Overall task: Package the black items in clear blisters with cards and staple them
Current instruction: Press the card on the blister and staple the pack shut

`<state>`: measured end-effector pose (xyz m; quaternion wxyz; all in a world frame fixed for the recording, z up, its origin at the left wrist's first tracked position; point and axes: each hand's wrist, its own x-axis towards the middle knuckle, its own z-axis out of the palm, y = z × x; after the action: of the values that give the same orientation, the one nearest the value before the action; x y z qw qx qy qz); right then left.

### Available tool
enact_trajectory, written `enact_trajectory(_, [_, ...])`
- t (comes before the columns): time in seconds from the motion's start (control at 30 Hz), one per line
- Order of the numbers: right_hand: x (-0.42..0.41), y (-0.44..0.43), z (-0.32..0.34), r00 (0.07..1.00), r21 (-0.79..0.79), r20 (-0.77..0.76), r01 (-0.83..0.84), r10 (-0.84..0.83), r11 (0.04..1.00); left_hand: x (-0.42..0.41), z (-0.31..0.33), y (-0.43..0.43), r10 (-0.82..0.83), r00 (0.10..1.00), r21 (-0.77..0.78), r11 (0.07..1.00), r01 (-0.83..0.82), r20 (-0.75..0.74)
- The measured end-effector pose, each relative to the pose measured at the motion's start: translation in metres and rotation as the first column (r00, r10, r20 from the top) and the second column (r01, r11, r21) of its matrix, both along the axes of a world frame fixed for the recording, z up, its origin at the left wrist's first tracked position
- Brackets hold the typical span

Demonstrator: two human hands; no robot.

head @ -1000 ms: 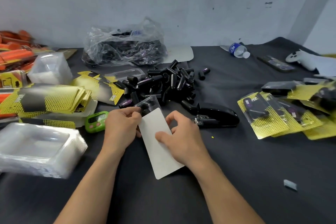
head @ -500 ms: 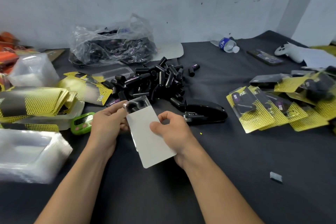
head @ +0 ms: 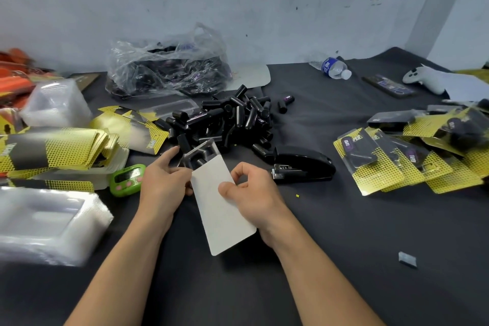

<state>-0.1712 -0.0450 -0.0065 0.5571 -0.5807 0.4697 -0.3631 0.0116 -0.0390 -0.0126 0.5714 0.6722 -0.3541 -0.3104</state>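
Fingers (head: 173, 153) of the left hand (head: 161, 185) pinch the clear blister (head: 203, 152) by its side. A black item (head: 199, 161) sits inside it. The right hand (head: 254, 193) pinches the white card (head: 225, 219), with its thumb on top and its fingers curled. Both hands hold these things just above the bench (head: 317, 233), close to the person. The top end of the card touches the blister and covers its lower part.

I think the step now is fitting the card to the blister, so the item is shut in. The card looks only part way in. Next, the card needs a push until its edges line up with the blister. It should go in straight, or it may bend, or the item may slip out. After that the pack needs staples. The black stapler (head: 304, 164) lies just beside the right hand, so it is a short reach. Many loose black items (head: 232, 119) wait in a pile behind the hands. Some done packs (head: 370, 167) lie well apart on the right.
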Motion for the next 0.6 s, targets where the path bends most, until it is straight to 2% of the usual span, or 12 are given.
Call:
enact_trajectory(0.17, [-0.001,-0.002,0.0,1.0,0.02,0.012,0.012,-0.013,1.0,0.0,0.0,0.0,0.006,1.0,-0.012,1.0,-0.005,0.022])
enact_trajectory(0.4, [-0.005,-0.01,0.003,0.978,0.017,-0.101,-0.181,0.181,0.983,-0.002,0.004,0.003,0.031,0.999,-0.03,0.999,-0.03,0.019])
enact_trajectory(0.5, [-0.007,-0.016,0.005,0.959,0.018,-0.125,-0.255,0.255,0.967,-0.002,0.005,0.001,0.086,0.993,-0.021,0.996,-0.088,-0.084])
enact_trajectory(0.6, [-0.008,-0.018,0.002,0.963,-0.017,-0.139,-0.233,0.229,0.972,-0.008,0.007,-0.001,0.07,0.971,-0.05,0.995,-0.084,-0.231])
